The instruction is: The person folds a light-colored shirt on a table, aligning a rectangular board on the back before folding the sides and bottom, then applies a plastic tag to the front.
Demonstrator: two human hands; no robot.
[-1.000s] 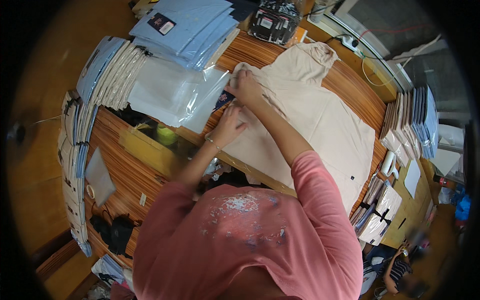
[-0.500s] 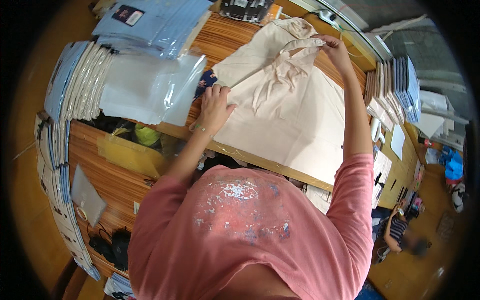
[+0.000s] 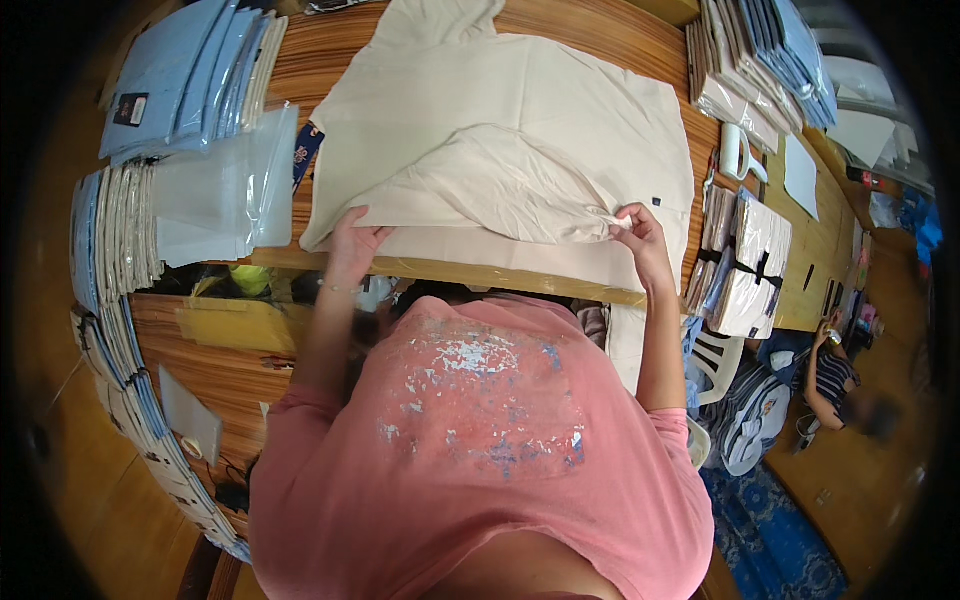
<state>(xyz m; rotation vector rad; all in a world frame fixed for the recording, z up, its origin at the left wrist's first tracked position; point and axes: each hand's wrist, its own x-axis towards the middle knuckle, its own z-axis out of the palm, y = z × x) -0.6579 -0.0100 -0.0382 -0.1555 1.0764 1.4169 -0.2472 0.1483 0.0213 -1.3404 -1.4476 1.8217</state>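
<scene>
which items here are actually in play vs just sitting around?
In play:
- cream garment, spread on the wooden table
- left hand, flat on its near edge
- right hand, pinching the folded sleeve

Sitting around:
- clear plastic bags
- light-blue packed stack
- bundled packs
- white mug

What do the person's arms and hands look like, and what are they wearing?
Both arms are bare from the short sleeves of a faded pink T-shirt down. The left hand has no glove, with a thin bracelet at its wrist. The right hand is bare too; no ring or watch shows on it.
</scene>
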